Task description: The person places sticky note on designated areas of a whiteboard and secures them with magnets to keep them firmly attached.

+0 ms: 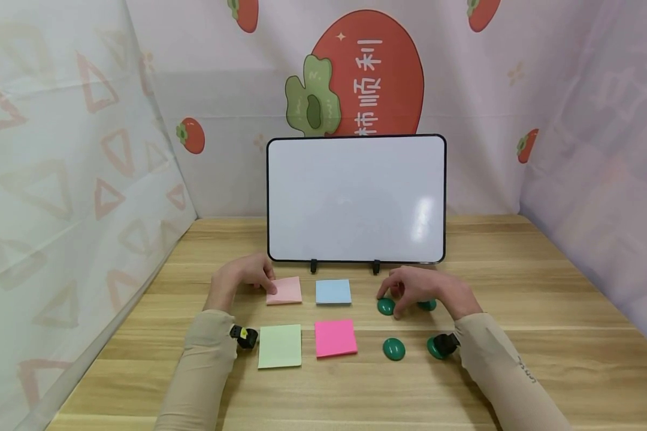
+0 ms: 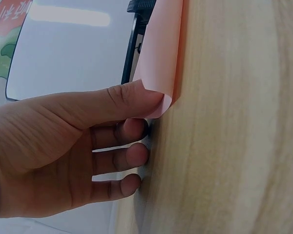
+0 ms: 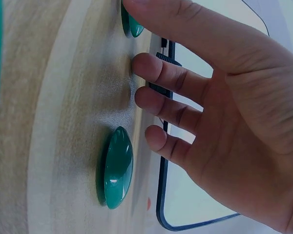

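My left hand (image 1: 248,272) pinches the near left corner of a light pink sticky note (image 1: 287,290). In the left wrist view the sheet (image 2: 158,48) curls up at the thumb, while the other fingers are bent below it. My right hand (image 1: 417,284) has thumb and index finger on opposite sides of a round green magnet (image 1: 386,307), which sits on the table. Part of that magnet (image 3: 136,27) shows behind the thumb in the right wrist view. Another green magnet (image 1: 427,305) lies under the right hand, partly covered.
A blue sticky note (image 1: 333,291), a green one (image 1: 280,346) and a bright pink one (image 1: 336,338) lie on the wooden table (image 1: 313,401). Two more magnets lie nearer, one in the open (image 1: 394,349), one partly behind the wrist camera (image 1: 435,348). A whiteboard (image 1: 356,197) stands behind.
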Demonstrator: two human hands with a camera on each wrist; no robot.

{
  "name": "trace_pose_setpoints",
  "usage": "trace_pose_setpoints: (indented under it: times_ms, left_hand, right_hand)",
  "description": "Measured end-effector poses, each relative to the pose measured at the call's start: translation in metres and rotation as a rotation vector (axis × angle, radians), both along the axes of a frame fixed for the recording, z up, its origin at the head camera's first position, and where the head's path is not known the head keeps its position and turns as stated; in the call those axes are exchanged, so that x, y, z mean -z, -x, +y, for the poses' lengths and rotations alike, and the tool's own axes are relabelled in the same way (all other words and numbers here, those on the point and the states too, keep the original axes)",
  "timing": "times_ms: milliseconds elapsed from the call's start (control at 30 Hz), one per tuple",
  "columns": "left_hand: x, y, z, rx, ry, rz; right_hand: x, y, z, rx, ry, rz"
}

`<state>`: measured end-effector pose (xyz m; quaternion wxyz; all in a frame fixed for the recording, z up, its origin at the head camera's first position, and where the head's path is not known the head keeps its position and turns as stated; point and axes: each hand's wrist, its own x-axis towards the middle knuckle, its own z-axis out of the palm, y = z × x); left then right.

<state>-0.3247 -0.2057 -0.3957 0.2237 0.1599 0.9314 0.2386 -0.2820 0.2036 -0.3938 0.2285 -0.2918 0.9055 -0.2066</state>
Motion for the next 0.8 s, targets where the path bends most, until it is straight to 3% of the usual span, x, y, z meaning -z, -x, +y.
trace_pose_setpoints:
  times_ms: [233, 600, 800]
  left_hand:
    - [-0.0005, 0.0001, 0.0000, -0.007, -0.007, 0.001]
    - [0.0012, 0.0010, -0.0015, 0.011, -0.018, -0.003]
    - [0.0005, 0.0017, -0.0009, -0.011, -0.027, 0.002]
  right_hand:
    - [-0.0018, 0.0001, -0.0021, -0.037, -0.022, 0.046]
    - [-0.0017, 0.0000, -0.0044, -0.031, -0.058, 0.051]
    - [-0.0013, -0.0019, -0.0057, -0.020, -0.048, 0.054]
